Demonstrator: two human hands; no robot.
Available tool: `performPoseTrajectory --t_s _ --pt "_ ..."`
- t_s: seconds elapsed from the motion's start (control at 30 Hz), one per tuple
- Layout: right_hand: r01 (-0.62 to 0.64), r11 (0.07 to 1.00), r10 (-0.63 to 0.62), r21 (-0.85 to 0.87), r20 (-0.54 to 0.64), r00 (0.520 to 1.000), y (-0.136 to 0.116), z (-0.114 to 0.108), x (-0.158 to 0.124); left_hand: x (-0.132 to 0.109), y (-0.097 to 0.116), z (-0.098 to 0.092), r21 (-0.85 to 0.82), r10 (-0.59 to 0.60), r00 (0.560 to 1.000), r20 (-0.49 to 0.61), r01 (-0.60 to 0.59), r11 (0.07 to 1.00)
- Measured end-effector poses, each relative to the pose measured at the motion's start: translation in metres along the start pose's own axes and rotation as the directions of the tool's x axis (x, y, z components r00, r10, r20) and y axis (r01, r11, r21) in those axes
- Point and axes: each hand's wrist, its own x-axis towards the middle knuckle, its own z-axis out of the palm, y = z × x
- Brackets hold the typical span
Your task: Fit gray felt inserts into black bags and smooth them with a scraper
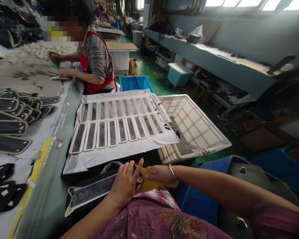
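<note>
A long piece (93, 191) with a dark grey panel and pale border lies tilted on a black surface in front of me. My left hand (124, 186) rests over its right end, fingers stretched and somewhat apart. Just to the right, my right hand (160, 173) is closed around a flat yellow tool (155, 184); its tip is hidden behind the left fingers. Beyond both hands is a white sheet (124, 147) with rows of rectangular openings. Several grey-panelled, pale-edged strips (112, 133) line its near row.
A white plastic crate (196, 124) stands right of the sheet, with a blue bin (137, 83) behind. On the left table, dark strips (8, 127) are piled beside a yellow edge strip (35, 181). A co-worker in a red apron (86, 64) works at the table's far side.
</note>
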Motion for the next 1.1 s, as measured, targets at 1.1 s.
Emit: performPoseTrajectory --t_s 1.1 --pt "-0.024 0.992 0.031 0.124 -0.055 0.998 0.014 0.013 0.014 -0.007 -0.030 -0.006 -0.193 0.033 0.999 0.005 -0.031 0.981"
